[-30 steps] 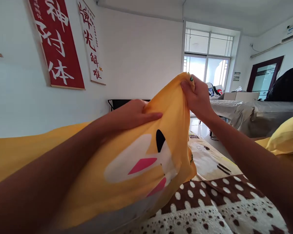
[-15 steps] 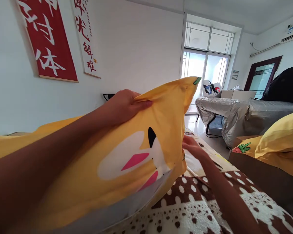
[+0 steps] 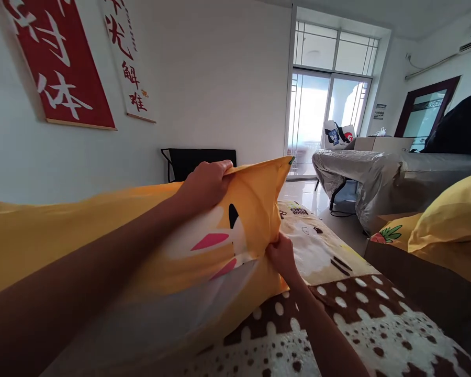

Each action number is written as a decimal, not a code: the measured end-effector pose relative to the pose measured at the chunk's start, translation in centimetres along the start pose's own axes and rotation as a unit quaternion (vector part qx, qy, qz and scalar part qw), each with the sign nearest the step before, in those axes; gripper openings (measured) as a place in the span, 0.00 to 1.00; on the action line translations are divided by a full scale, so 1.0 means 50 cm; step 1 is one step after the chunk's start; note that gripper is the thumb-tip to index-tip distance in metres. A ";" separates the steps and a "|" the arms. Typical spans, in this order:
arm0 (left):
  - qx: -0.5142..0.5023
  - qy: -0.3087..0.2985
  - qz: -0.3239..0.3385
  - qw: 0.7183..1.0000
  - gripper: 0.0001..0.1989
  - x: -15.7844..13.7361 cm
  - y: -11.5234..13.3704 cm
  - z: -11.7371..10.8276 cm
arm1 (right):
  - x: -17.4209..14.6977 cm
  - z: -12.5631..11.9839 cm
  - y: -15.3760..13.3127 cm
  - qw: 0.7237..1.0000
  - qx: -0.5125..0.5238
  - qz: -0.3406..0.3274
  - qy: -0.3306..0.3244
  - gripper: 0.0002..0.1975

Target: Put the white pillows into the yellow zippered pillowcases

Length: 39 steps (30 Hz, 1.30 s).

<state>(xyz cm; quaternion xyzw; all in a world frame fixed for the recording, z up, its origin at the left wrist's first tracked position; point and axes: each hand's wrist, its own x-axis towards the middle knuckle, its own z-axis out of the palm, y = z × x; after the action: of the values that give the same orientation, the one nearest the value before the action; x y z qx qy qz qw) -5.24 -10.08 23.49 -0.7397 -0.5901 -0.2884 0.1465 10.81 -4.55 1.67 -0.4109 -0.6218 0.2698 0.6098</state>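
A yellow pillow (image 3: pixel 255 204) with a white, pink and grey cartoon print stretches from the left edge to the middle of the view, propped up on its side. My left hand (image 3: pixel 210 180) grips its upper edge, fingers closed over the fabric. Lower down, at the pillow's near right end, my right hand (image 3: pixel 281 256) pinches the yellow cloth; its fingertips are partly hidden. One corner with a green mark points up and right, beyond my left hand. Beneath lies a brown and cream patterned blanket (image 3: pixel 363 298).
To the right, more yellow bedding (image 3: pixel 451 220) rests over a brown edge. A plastic-covered table (image 3: pixel 416 170) holding boxes stands behind it. A black chair back (image 3: pixel 200 159) is by the wall, and a glass sliding door (image 3: pixel 310 120) is at the back.
My right hand has come in to the pillow's end and now grips it. My left hand and the raised corner have dropped lower, and the corner has shifted left.
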 end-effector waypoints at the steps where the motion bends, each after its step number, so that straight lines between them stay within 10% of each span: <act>1: -0.004 0.000 0.000 1.000 0.09 0.000 0.001 0.006 | 0.008 -0.004 0.018 1.000 -0.005 0.009 0.016 0.03; 6: 0.018 0.011 -0.017 1.000 0.07 0.017 -0.008 0.014 | 0.030 -0.047 0.055 0.997 0.046 0.023 -0.049 0.06; 12: 0.043 -0.006 -0.025 0.999 0.16 0.026 -0.013 -0.001 | 0.029 -0.087 0.032 0.936 0.207 0.049 -0.282 0.19; 18: 0.039 -0.039 -0.016 0.998 0.11 0.019 -0.002 0.001 | 0.011 -0.010 0.032 0.976 0.004 0.061 -0.207 0.09; 24: -0.035 -0.071 -0.122 0.989 0.23 0.014 -0.029 0.011 | 0.015 -0.016 0.042 0.985 0.065 0.051 -0.154 0.03; 29: -0.029 -0.151 -0.151 0.976 0.29 -0.024 -0.158 0.003 | 0.024 -0.034 0.079 0.971 0.131 0.073 -0.185 0.05; 35: 0.078 -0.114 -0.243 0.960 0.27 -0.084 -0.405 -0.016 | 0.033 -0.040 0.122 0.968 0.147 0.090 -0.182 0.06; 39: 0.070 -0.113 -0.252 0.959 0.26 -0.136 -0.469 -0.020 | 0.034 -0.066 0.124 0.947 0.173 0.095 -0.252 0.12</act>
<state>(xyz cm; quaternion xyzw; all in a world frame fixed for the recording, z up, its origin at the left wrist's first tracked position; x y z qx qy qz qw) -28.89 -9.89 17.29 -0.5829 -0.7887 -0.1879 0.0528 15.31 -0.45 -2.25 -0.2748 -0.6570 0.5251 0.4660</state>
